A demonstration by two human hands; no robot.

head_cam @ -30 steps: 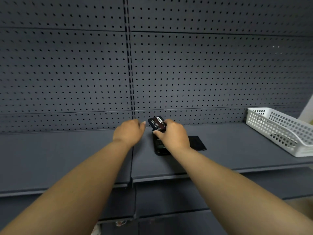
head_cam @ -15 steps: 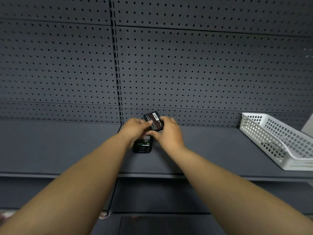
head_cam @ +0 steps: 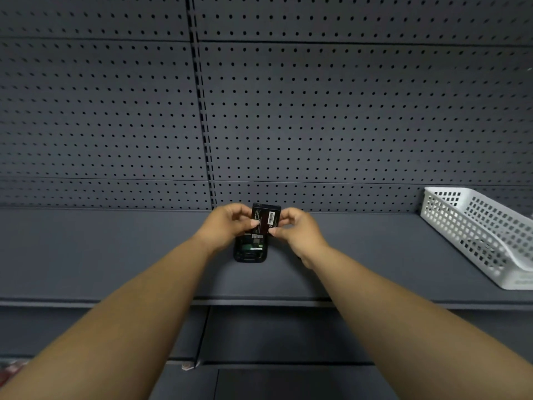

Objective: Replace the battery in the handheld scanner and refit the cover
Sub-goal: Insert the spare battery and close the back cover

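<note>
A black handheld scanner (head_cam: 249,251) lies face down on the grey shelf (head_cam: 115,255), its back compartment open and showing green and white parts. Just above its far end a black battery (head_cam: 266,218) with a white barcode label is held tilted. My left hand (head_cam: 227,225) pinches the battery's left edge and my right hand (head_cam: 297,230) pinches its right edge. The battery's lower end overlaps the top of the open compartment. The cover is hidden, likely behind my right hand.
A white perforated plastic basket (head_cam: 473,229) stands on the shelf at the far right. Grey pegboard (head_cam: 317,111) forms the back wall close behind the hands. The shelf's front edge (head_cam: 259,301) runs below the scanner.
My left hand came over and took the battery's left edge. Both hands turned the battery from slanted to nearly upright over the scanner. The view shifted, so the cover went out of sight.
</note>
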